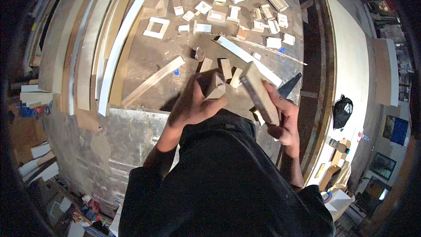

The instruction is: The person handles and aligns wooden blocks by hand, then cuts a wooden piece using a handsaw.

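Note:
My left hand (197, 103) is closed around a short wooden block (216, 86), its pale end facing up. In my right hand (285, 114) is a longer, thick wooden piece (261, 92), held tilted with the fingers along its right side. The two pieces are apart. Just beyond them, small wood blocks (225, 68) stand on the worktable (149, 79). A long white-faced strip (250, 59) lies slantwise behind my right hand. Beside that hand a dark saw blade (290, 85) shows; its handle is hidden.
Long boards (101, 39) lie along the table's left side. Several small wooden frames and offcuts (217, 16) are scattered at the back. A single wood strip (153, 81) lies left of my hands. To the right, across a gap, a pale panel (346, 52) carries a black bag (342, 112).

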`<action>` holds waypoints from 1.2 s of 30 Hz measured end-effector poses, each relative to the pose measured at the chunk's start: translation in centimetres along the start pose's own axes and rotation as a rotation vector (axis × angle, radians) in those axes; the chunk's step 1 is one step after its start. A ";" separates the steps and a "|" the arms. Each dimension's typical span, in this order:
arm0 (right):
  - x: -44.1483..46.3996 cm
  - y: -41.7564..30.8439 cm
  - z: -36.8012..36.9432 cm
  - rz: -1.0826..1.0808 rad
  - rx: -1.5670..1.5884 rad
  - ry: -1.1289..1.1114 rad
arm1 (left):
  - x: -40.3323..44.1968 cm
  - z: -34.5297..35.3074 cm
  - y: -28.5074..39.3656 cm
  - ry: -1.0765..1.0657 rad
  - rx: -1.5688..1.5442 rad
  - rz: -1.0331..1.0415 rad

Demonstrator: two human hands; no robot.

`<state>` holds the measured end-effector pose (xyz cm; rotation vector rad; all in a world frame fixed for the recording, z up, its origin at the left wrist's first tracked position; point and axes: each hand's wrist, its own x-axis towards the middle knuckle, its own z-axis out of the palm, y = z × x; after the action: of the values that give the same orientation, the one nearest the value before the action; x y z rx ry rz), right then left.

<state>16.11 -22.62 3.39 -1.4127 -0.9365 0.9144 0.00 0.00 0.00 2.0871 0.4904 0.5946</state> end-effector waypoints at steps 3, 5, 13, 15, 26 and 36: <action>0.9 -1.4 0.0 -0.065 -0.070 -0.027 | 1.5 -0.3 4.1 -0.580 -0.744 -0.597; 2.3 -3.9 1.3 0.169 -0.024 -0.052 | 0.2 1.0 3.3 -0.767 -0.902 -0.594; 3.1 -2.1 -0.8 -0.228 -0.056 -0.269 | -0.4 1.4 2.9 -0.975 -1.429 -0.539; 2.3 -2.1 -0.7 -0.159 -0.080 -0.259 | -0.5 1.5 2.8 -1.007 -1.407 -0.528; -0.1 1.9 -3.9 0.209 -0.194 -0.218 | -0.2 -0.8 3.1 -1.113 -1.723 -0.547; -1.2 -3.1 2.0 -0.106 -0.048 -0.048 | -3.1 -1.0 3.4 -0.406 -0.925 -0.365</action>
<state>13.65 -22.90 6.39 -1.3734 -1.0650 0.8547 -2.67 -2.84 2.63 1.1451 0.2651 0.1138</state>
